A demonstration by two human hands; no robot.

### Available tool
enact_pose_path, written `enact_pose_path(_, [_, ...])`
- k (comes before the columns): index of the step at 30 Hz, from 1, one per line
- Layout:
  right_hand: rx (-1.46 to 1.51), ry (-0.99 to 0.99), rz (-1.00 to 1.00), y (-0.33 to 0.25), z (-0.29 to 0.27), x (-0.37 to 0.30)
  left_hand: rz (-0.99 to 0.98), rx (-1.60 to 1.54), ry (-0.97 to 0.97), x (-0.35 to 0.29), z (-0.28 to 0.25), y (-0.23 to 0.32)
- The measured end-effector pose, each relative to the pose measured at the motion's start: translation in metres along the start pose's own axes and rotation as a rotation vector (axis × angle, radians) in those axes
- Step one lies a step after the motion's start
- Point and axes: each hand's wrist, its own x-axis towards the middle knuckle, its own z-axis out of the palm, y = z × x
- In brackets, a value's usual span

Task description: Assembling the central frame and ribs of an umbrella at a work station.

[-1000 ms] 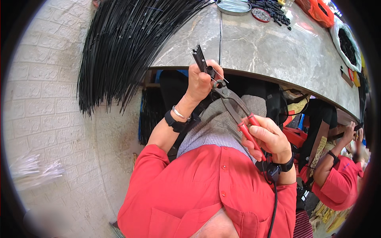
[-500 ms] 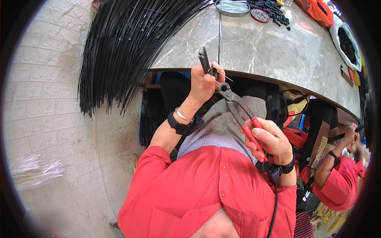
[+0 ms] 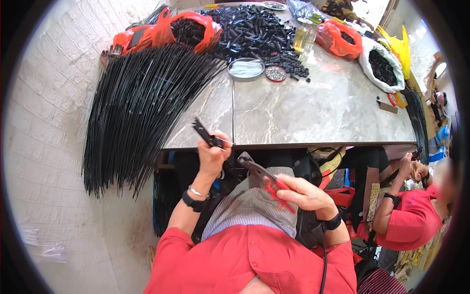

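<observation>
Pliers point(image 3: 262, 175) in right hand point(image 3: 303, 193)

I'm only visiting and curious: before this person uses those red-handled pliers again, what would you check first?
1. Left hand grips the short black strip: ok.
2. Right hand holds the red-handled pliers: ok.
3. Plier jaws clear of the left fingers: ok, apart.
4. Thin wire end lined up with the jaws: cannot tell.
5. Grey marble tabletop bare near the front edge: ok.
6. Neighbouring person's hand away from the pliers: ok.
</observation>
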Motion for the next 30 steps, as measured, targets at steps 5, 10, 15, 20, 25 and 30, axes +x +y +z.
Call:
enact_pose_path(5, [-1.182,0.575,-0.368,0.007,-0.056,0.023,0.085,-0.015,-0.015,-0.007,-0.021,0.036])
enact_pose_path(10, [-1.593,0.985,-0.267,0.033,-0.138,0.073,0.348,-0.178,-0.153,-0.006,-0.023,0.108])
enact_pose_path(15, [-1.549,0.876,-0.472,0.016,-0.084,0.067,0.339,-0.525,-0.474,0.0,-0.058,0.145])
enact_pose_path(20, [-0.876,0.051,-0.365,0.013,-0.028,0.086,0.149,-0.608,-0.71,0.015,-0.055,0.14])
enact_pose_path(25, [-0.669,-0.305,-0.233,0.07,-0.012,0.106,0.01,-0.546,-0.587,0.026,-0.025,0.108])
enact_pose_path(30, [-0.622,-0.245,-0.001,0.183,-0.004,0.103,-0.413,-0.468,-0.324,0.004,-0.006,0.018])
